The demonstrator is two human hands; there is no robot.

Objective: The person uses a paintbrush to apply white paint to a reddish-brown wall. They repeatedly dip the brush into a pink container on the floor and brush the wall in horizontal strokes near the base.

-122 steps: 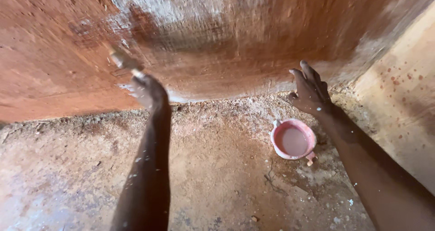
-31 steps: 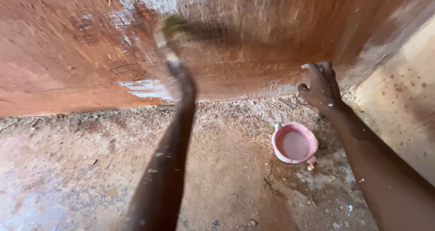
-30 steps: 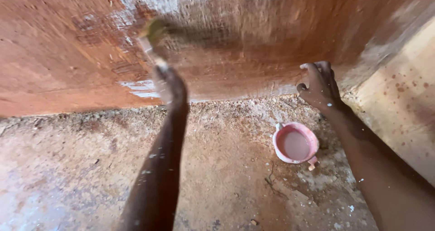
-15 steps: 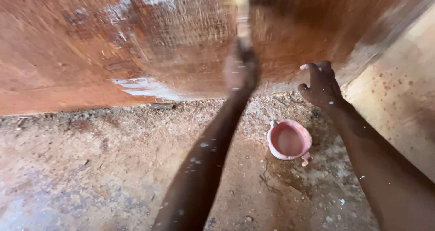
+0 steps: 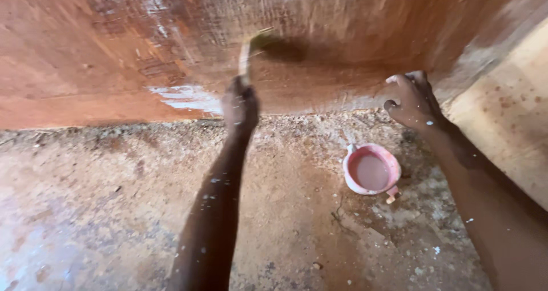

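Here, item by item:

- Left hand (image 5: 240,104): yours, closed in a fist around the lower handle of a pale, straw-coloured bristle brush (image 5: 249,50), arm stretched forward, flecked with whitish spatter.
- Brush: held upright, head against the reddish-brown earthen wall (image 5: 85,51), above a wet whitish streak (image 5: 185,97) near the wall's foot. The head is blurred; its exact shape cannot be told. It looks light and stiff in the handle, soft at the bristles; a wet handle may be slippery, so the lower shaft, where you grip it, seems the sound place to hold.
- Right hand (image 5: 412,100): yours, holding nothing, fingers curled and braced against the wall close to the corner.
- Small round pink plastic bowl (image 5: 371,170): on the rough dirt floor (image 5: 114,211), below the right hand, holding pinkish-brown liquid. Probably light and easily tipped; best taken by the rim.
- Pale tan panel (image 5: 508,114): at the right, speckled with reddish spots.
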